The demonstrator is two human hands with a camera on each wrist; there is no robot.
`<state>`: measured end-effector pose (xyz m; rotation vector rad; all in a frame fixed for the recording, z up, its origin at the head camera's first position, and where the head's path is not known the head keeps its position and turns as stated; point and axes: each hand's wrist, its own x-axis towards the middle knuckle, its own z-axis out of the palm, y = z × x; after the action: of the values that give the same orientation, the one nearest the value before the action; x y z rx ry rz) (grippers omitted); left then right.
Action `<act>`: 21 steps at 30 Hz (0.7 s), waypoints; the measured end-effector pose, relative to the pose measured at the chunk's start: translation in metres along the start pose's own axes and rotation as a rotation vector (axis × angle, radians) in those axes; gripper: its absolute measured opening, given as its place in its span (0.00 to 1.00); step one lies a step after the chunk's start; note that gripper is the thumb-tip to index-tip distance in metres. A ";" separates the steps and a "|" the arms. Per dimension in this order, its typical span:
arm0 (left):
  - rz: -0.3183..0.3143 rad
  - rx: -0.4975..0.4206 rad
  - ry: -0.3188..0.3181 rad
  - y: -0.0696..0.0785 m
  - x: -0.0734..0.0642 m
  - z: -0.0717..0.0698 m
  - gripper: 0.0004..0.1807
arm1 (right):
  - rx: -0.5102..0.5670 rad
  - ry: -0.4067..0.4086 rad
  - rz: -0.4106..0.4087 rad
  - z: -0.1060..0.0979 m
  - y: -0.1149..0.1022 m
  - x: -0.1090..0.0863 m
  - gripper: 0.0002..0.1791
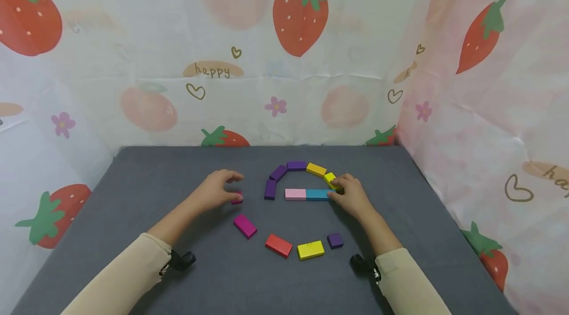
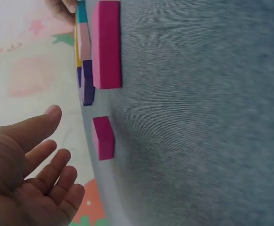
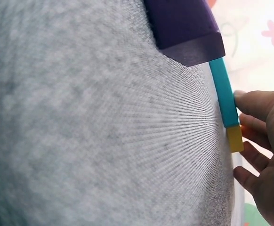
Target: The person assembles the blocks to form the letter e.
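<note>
My left hand (image 1: 215, 190) hovers around a small magenta block (image 1: 237, 198), partly covered by the thumb. In the left wrist view its fingers are spread and hold nothing, apart from the small magenta block (image 2: 104, 138). My right hand (image 1: 352, 196) pinches a yellow block (image 1: 330, 180) at the right end of an arch of blocks. Its thumb lies by the end of a blue block (image 1: 317, 195), seen in the right wrist view as a blue bar (image 3: 224, 94). A pink block (image 1: 295, 194) adjoins the blue one. The right fingertips are partly hidden.
The arch continues leftward with another yellow block (image 1: 316, 169) and purple blocks (image 1: 297, 166). Nearer me lie a larger magenta block (image 1: 245, 226), a red block (image 1: 278, 245), a yellow block (image 1: 310, 250) and a small purple block (image 1: 335, 240). Printed cloth (image 1: 266, 78) surrounds the grey table (image 1: 151, 172).
</note>
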<state>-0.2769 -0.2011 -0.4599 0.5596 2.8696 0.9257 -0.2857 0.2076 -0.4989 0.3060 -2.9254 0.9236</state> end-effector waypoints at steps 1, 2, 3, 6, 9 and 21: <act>-0.001 0.002 -0.001 -0.001 -0.001 0.000 0.30 | 0.001 0.001 0.002 0.000 0.000 0.000 0.23; -0.002 0.004 -0.001 -0.003 -0.002 0.000 0.30 | 0.002 0.001 0.003 -0.001 0.000 0.001 0.23; -0.003 0.008 -0.001 -0.004 -0.002 0.000 0.30 | -0.001 0.002 0.000 0.000 0.000 0.001 0.23; -0.003 0.020 0.000 -0.010 -0.002 0.003 0.30 | -0.003 0.006 -0.003 0.000 0.001 0.001 0.23; 0.000 0.026 0.002 -0.016 -0.001 0.006 0.30 | -0.006 0.011 -0.007 0.001 0.002 0.000 0.22; -0.027 0.036 -0.032 -0.020 -0.003 0.010 0.29 | 0.004 0.004 0.002 0.002 0.003 0.000 0.23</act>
<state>-0.2786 -0.2122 -0.4794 0.5331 2.8628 0.8552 -0.2862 0.2086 -0.5021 0.3010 -2.9207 0.9294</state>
